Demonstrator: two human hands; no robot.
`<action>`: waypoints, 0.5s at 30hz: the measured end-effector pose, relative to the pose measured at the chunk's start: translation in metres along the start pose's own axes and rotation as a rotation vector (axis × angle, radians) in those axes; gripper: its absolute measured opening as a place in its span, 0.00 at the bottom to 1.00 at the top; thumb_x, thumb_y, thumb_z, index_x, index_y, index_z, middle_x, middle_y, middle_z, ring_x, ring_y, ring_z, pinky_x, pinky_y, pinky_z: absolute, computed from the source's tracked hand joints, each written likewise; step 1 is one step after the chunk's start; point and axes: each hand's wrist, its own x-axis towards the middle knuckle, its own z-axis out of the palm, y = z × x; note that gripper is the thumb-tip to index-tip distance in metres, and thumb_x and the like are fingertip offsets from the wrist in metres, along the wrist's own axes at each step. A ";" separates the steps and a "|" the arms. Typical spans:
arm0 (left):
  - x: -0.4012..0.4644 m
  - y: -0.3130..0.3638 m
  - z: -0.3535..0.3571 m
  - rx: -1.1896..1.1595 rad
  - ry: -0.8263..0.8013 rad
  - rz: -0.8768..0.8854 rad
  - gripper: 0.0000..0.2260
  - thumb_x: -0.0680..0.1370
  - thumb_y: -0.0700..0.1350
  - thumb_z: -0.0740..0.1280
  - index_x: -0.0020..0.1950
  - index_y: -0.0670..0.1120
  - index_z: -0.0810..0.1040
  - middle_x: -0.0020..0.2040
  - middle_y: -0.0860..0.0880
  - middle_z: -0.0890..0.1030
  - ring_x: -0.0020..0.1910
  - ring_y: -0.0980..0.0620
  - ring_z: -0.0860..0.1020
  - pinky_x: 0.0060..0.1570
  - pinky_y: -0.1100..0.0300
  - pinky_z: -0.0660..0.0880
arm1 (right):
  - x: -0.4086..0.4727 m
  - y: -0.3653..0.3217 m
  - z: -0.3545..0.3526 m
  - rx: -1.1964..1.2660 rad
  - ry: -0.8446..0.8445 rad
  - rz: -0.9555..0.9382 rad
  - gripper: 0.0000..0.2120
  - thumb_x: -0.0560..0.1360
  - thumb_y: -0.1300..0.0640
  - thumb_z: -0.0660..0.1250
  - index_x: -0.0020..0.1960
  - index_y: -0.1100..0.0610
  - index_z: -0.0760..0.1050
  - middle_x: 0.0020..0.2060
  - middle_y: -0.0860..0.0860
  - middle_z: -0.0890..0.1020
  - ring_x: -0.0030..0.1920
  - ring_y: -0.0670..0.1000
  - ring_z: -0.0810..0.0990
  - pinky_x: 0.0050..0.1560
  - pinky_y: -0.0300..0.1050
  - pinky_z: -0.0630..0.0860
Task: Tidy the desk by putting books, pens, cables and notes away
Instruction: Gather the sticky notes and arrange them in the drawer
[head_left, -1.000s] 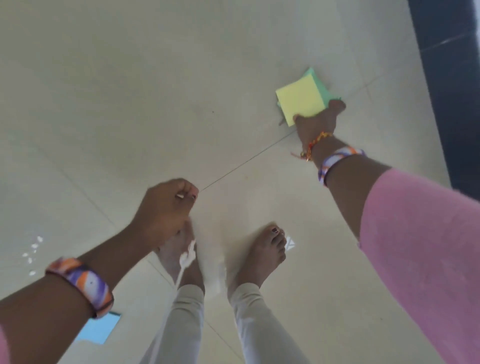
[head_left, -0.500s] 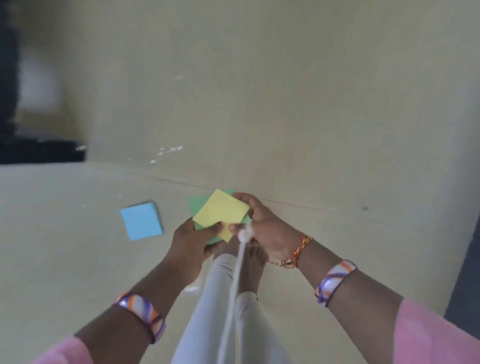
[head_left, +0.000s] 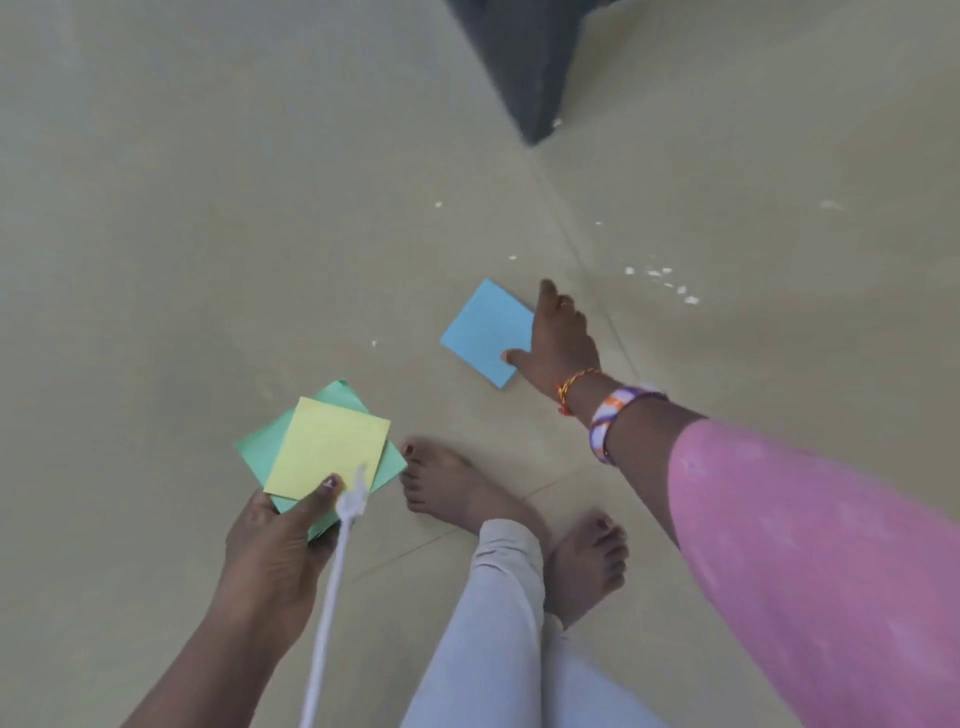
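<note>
No legible text, label, brand or number anywhere, the yellow pad (head_left: 327, 447) and blue pad (head_left: 485, 332) blank-faced.

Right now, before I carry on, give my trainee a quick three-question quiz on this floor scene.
1. True or false: the left hand holds the yellow note pad on top of the green note pad.
2. The right hand is at which pad? A) pink B) blue C) white
3. Fill in: the blue note pad lies on the ____.

Key: 1 true; 2 B; 3 floor.
</note>
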 end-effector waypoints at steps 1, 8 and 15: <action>0.001 -0.009 -0.002 -0.030 0.019 0.005 0.10 0.75 0.32 0.62 0.51 0.45 0.75 0.39 0.54 0.83 0.35 0.60 0.82 0.32 0.64 0.80 | 0.010 -0.006 0.007 -0.057 0.043 0.016 0.44 0.68 0.50 0.73 0.73 0.60 0.51 0.66 0.60 0.64 0.65 0.61 0.66 0.58 0.54 0.70; -0.051 -0.039 -0.022 -0.262 0.145 0.046 0.12 0.70 0.31 0.69 0.49 0.44 0.76 0.41 0.50 0.84 0.35 0.57 0.82 0.32 0.65 0.79 | -0.006 -0.037 0.016 0.010 -0.049 0.131 0.18 0.70 0.57 0.72 0.58 0.61 0.76 0.55 0.60 0.80 0.56 0.60 0.79 0.54 0.48 0.72; -0.204 0.054 -0.075 -0.489 0.111 0.189 0.09 0.72 0.32 0.69 0.45 0.45 0.78 0.39 0.51 0.85 0.35 0.57 0.82 0.33 0.65 0.79 | -0.213 -0.142 -0.097 0.383 -0.326 -0.121 0.11 0.75 0.63 0.64 0.58 0.58 0.74 0.50 0.55 0.80 0.49 0.55 0.80 0.37 0.45 0.78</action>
